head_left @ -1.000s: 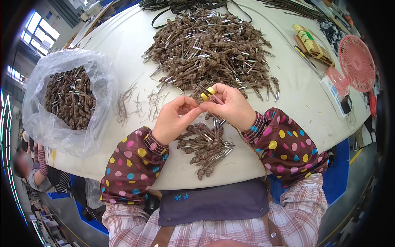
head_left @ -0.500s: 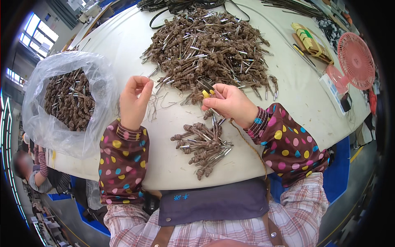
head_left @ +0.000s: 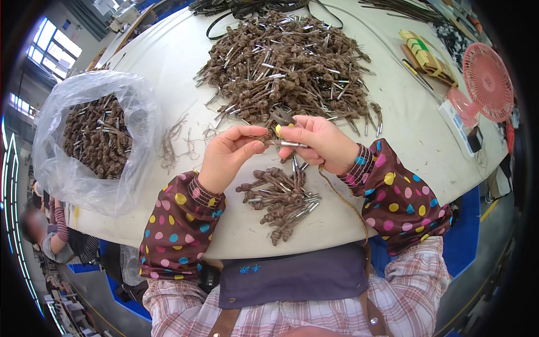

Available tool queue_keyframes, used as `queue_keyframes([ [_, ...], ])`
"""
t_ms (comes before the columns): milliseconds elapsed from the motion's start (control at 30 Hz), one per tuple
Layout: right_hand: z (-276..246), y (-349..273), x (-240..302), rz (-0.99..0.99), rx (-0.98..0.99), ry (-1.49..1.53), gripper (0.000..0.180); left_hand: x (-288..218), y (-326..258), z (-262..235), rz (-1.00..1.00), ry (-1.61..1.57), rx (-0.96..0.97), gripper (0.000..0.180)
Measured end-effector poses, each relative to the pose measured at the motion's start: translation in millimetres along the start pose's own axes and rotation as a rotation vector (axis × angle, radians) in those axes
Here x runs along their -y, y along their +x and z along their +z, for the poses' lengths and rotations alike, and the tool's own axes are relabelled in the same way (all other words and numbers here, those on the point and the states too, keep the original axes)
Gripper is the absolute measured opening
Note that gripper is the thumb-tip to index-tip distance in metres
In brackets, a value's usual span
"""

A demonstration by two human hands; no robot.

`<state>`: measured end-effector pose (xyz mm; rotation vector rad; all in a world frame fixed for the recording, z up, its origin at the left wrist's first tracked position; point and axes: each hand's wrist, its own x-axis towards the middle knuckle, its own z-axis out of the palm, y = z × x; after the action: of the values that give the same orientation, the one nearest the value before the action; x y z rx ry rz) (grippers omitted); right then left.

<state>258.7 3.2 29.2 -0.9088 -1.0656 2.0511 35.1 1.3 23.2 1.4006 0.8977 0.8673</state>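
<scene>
My left hand [head_left: 229,158] pinches one end of a knotted brown cord piece with a silvery metal tip [head_left: 293,145]. That tip reaches across to the fingers of my right hand [head_left: 328,145]. Wrapped in the right hand is a pair of thread snips [head_left: 282,118], dark-bladed with yellow parts, largely covered by the fingers. A thin braided cord [head_left: 343,203] runs from beneath that hand down to the apron. Just below both hands lies a small heap of knotted cord pieces [head_left: 278,199]. A large pile of similar pieces [head_left: 286,67] rises beyond them.
On the left stands a clear plastic bag [head_left: 50,168] holding more knotted pieces. Loose thread scraps [head_left: 171,149] lie beside it. A pink fan [head_left: 487,81], a white power strip [head_left: 456,128] and a yellow-wrapped bundle [head_left: 426,56] are at the right. Another person [head_left: 56,241] sits far left.
My left hand has moved right, close to my right hand, and a metal-tipped knotted cord piece now shows between them. The right hand keeps the snips and has shifted slightly.
</scene>
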Motion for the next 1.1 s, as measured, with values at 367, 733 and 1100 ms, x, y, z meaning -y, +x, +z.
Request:
queue_keyframes([
  [367,-18,-3,20,-0.419,-0.090,-0.429,0.024,-7,-5,-18,-0.192,-0.146,0.130,0.030],
  [733,-38,16,-14,-0.540,-0.088,-1.330,0.035,-4,-4,-10,-0.211,0.273,0.300,0.023],
  [1100,1,-2,-10,-0.794,-0.313,-1.184,0.036,-8,-5,-2,-0.158,-0.003,0.054,0.034],
])
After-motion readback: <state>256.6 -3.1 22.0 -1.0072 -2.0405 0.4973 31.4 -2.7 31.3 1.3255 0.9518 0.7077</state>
